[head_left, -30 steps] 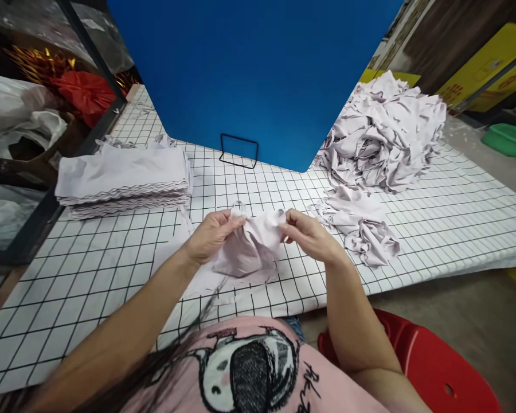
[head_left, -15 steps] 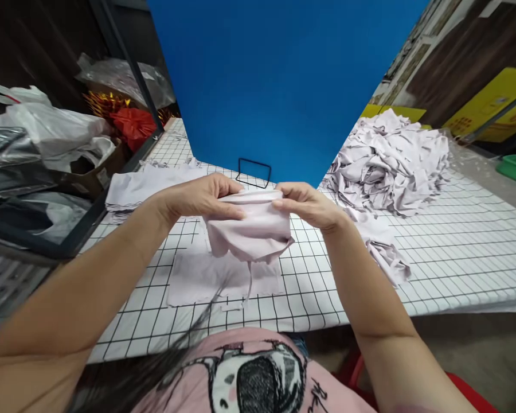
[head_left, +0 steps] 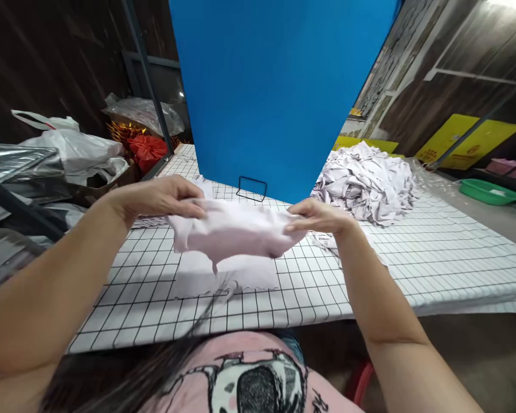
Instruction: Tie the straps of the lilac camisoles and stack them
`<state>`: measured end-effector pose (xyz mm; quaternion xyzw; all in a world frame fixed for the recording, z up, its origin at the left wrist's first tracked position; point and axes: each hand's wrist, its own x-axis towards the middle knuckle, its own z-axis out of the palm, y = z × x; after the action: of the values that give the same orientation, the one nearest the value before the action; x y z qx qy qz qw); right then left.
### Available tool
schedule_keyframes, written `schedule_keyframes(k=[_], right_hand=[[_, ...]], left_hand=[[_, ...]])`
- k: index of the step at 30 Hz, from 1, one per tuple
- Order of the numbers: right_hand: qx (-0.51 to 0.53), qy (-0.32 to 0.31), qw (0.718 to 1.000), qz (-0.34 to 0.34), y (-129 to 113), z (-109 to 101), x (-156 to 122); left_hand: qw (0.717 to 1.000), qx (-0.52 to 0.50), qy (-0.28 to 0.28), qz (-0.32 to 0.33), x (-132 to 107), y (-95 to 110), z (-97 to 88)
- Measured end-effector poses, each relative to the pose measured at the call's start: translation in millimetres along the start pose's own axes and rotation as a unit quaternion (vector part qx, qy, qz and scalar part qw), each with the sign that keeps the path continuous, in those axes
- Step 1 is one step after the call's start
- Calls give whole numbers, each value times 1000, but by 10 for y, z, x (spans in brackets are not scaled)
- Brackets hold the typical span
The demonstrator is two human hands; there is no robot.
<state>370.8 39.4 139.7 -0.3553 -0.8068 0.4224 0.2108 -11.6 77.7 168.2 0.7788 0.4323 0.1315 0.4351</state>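
Observation:
A pale pink piece of fabric point(head_left: 236, 229) is stretched in the air between my two hands. My left hand point(head_left: 167, 198) pinches its left end, thumb and fingers closed on the cloth. At the other end my right hand point(head_left: 316, 217) grips the right edge. Below the held piece lies a flat pale fabric panel point(head_left: 227, 278) on the checked tablecloth point(head_left: 309, 292). A stack of folded pale cloth point(head_left: 148, 222) is partly hidden behind my left hand. What garment part the held fabric is, I cannot make out.
A large blue board point(head_left: 275, 97) stands across the table with a black wire frame point(head_left: 251, 188) at its lower edge. On the right is a heap of pale fabric point(head_left: 367, 183). Plastic bags point(head_left: 73, 149) lie at left; a green basin point(head_left: 490, 191) sits far right.
My hands have moved apart, the left one going left and the right slightly right. The fabric, bunched before, is now spread wider between them. The camera view has shifted.

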Motion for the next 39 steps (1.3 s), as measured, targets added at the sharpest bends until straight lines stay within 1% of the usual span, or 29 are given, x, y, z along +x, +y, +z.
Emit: schedule_keyframes(k=[1,2,3,4,6,9,12,15,16,18,21,23,26,28,30,31,33,35,37,39], right_hand=[[-38,-10,999,11,-62,44,-32],[-65,1,998,14,-120,80,-72],[-83,27,996,10,-173,107,-122],[-97,52,994,4,-221,126,-181],[-131,71,989,4,-304,145,-316],[-176,89,980,5,-414,150,-527],[-178,126,976,-3,-526,163,-718],[-163,102,981,5,-609,231,-875],[-146,89,985,-2,-620,268,-917],[-88,79,992,-35,-610,353,-982],[17,107,990,-95,-531,462,-1033],[53,104,988,-99,-468,499,-1050],[45,69,995,-64,-418,503,-1070],[37,70,995,-57,-423,486,-1078],[48,78,993,-68,-444,463,-1068],[58,81,992,-76,-452,450,-1051],[75,84,990,-83,-447,420,-984],[66,77,992,-70,-408,381,-866],[14,54,998,-35,-351,325,-696],[-83,46,995,19,-311,237,-485]], left_hand=[[1000,19,-22,-2,-39,30,23],[999,36,-25,2,-81,56,41],[999,50,-10,17,-131,81,50],[997,61,19,39,-191,106,51],[992,82,65,69,-338,171,42],[988,91,84,88,-596,318,37],[981,83,114,132,-840,485,52],[969,83,167,163,-1027,587,68],[967,87,179,159,-1073,595,74],[972,100,169,125,-1140,568,93],[987,106,109,49,-1188,438,144],[990,100,94,27,-1208,328,186],[990,98,92,32,-1255,203,234],[992,88,83,43,-1302,172,250],[992,76,79,57,-1346,174,258],[991,72,87,65,-1356,179,261],[987,73,120,75,-1333,177,268],[980,85,161,77,-1235,147,271],[973,102,192,72,-1069,105,253],[966,139,212,54,-867,93,192]])
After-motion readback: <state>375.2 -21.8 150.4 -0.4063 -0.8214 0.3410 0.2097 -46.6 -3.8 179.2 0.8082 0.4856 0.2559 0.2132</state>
